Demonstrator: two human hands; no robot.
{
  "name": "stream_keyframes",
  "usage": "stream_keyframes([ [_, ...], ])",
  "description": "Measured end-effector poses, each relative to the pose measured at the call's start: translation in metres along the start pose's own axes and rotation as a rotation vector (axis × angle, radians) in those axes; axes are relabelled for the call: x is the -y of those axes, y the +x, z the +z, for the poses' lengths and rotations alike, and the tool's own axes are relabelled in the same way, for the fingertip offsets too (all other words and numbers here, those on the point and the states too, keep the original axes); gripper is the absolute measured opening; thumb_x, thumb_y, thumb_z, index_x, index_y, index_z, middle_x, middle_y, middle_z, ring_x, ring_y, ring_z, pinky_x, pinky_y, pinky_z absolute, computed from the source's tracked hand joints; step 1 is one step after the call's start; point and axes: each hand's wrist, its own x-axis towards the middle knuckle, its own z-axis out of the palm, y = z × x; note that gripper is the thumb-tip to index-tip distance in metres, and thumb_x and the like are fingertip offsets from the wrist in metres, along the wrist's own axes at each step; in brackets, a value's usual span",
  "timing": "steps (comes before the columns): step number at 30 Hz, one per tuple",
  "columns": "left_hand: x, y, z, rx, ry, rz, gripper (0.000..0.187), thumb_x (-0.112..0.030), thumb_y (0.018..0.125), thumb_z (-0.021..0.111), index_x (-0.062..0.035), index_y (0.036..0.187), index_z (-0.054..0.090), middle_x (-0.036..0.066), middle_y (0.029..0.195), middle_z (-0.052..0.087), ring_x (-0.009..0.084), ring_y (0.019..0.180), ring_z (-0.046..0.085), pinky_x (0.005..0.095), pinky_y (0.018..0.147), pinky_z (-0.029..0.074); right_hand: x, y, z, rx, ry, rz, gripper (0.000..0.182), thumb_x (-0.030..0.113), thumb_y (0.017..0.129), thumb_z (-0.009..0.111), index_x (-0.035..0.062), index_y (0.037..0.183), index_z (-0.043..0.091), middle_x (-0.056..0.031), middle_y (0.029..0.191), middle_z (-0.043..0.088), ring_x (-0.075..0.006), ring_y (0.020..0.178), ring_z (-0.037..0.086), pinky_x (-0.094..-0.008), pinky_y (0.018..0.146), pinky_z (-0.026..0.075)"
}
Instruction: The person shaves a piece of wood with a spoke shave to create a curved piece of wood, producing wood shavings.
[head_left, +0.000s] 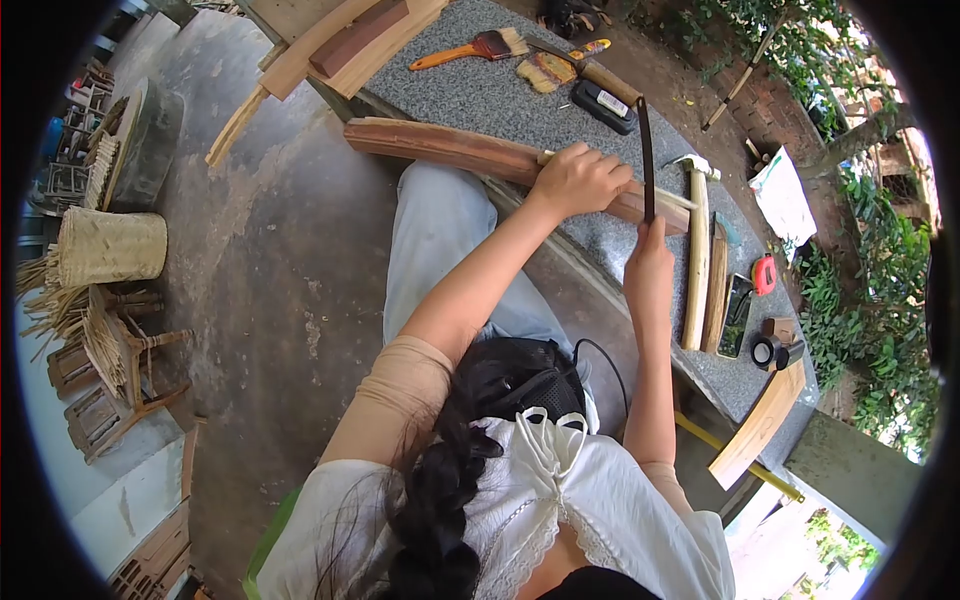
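My left hand [578,180] presses down on a long reddish-brown wooden slab [440,145] that lies along the edge of the grey granite table [480,100]. Its fingers also pinch a thin pale strip [678,198] lying on that slab. Close to its right, my right hand [648,268] grips the lower end of a dark narrow blade [645,150] that stands upright and crosses the strip and the slab's right end. My jeans-clad legs [440,240] are under the table's edge.
On the table lie a paint brush [470,48], a black box [603,105], a hammer [697,250], a red tape measure [764,273], a phone [737,315] and tape rolls [765,350]. A plank [760,420] leans at the right. A woven basket [110,245] and small chairs [110,390] stand at the left.
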Motion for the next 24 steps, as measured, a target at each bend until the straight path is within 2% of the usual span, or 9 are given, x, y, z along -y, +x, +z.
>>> stream_keyframes([
  [4, 0.000, 0.002, -0.001, 0.006, -0.002, -0.002, 0.021, -0.033, 0.078, 0.065, -0.0181, 0.068, 0.055, -0.004, 0.059, 0.054, 0.0119, 0.053, 0.056, 0.0274, 0.052, 0.037, 0.004, -0.004, 0.000, 0.007, -0.002, 0.022, 0.007, 0.003, 0.093, 0.039, 0.0010, 0.100, 0.039, -0.0306, 0.069, 0.056, -0.0498, 0.068, 0.057, -0.0547, 0.054, 0.038],
  [6, 0.000, 0.001, -0.003, 0.012, -0.012, 0.008, 0.021, -0.033, 0.079, 0.065, -0.0180, 0.068, 0.055, -0.004, 0.059, 0.054, 0.0119, 0.053, 0.056, 0.0275, 0.052, 0.037, 0.000, -0.032, -0.009, 0.088, -0.037, 0.153, 0.008, 0.004, 0.093, 0.039, 0.0006, 0.100, 0.039, -0.0313, 0.070, 0.056, -0.0498, 0.069, 0.057, -0.0544, 0.055, 0.039],
  [10, 0.000, 0.001, 0.000, 0.023, -0.023, -0.003, 0.023, -0.034, 0.080, 0.064, -0.0177, 0.067, 0.055, -0.004, 0.059, 0.054, 0.0119, 0.054, 0.056, 0.0273, 0.052, 0.037, 0.003, -0.038, -0.012, 0.122, -0.026, 0.166, 0.010, 0.004, 0.093, 0.039, 0.0002, 0.102, 0.039, -0.0317, 0.070, 0.057, -0.0498, 0.068, 0.057, -0.0544, 0.055, 0.040],
  [12, -0.001, 0.001, -0.001, 0.013, -0.013, 0.006, 0.023, -0.035, 0.081, 0.063, -0.0175, 0.067, 0.055, -0.004, 0.059, 0.054, 0.0120, 0.054, 0.056, 0.0274, 0.052, 0.037, 0.007, -0.014, -0.008, 0.048, 0.003, 0.069, 0.011, 0.005, 0.094, 0.039, 0.0003, 0.103, 0.040, -0.0314, 0.070, 0.057, -0.0499, 0.067, 0.057, -0.0546, 0.055, 0.040],
  [16, -0.001, 0.004, -0.004, 0.019, -0.003, -0.012, 0.024, -0.034, 0.082, 0.063, -0.0172, 0.067, 0.055, -0.004, 0.059, 0.054, 0.0120, 0.054, 0.057, 0.0277, 0.052, 0.036, 0.004, 0.007, 0.002, 0.015, -0.007, 0.015, 0.012, 0.005, 0.094, 0.039, 0.0002, 0.105, 0.040, -0.0310, 0.069, 0.057, -0.0499, 0.067, 0.057, -0.0543, 0.055, 0.040],
  [21, 0.000, 0.004, -0.008, 0.049, -0.051, -0.009, 0.021, -0.032, 0.080, 0.064, -0.0176, 0.067, 0.056, -0.003, 0.060, 0.059, 0.0139, 0.055, 0.060, 0.0279, 0.057, 0.040, -0.006, -0.047, -0.007, 0.064, -0.027, 0.108, 0.011, 0.005, 0.094, 0.040, -0.0005, 0.103, 0.040, -0.0310, 0.069, 0.057, -0.0497, 0.068, 0.058, -0.0541, 0.055, 0.040],
  [24, 0.001, 0.002, -0.006, 0.038, -0.054, 0.020, 0.023, -0.033, 0.081, 0.063, -0.0173, 0.066, 0.056, -0.003, 0.059, 0.057, 0.0130, 0.054, 0.058, 0.0275, 0.054, 0.038, 0.002, -0.032, -0.008, 0.113, -0.006, 0.147, 0.010, 0.004, 0.094, 0.039, -0.0004, 0.103, 0.040, -0.0311, 0.070, 0.057, -0.0498, 0.070, 0.058, -0.0541, 0.056, 0.040],
])
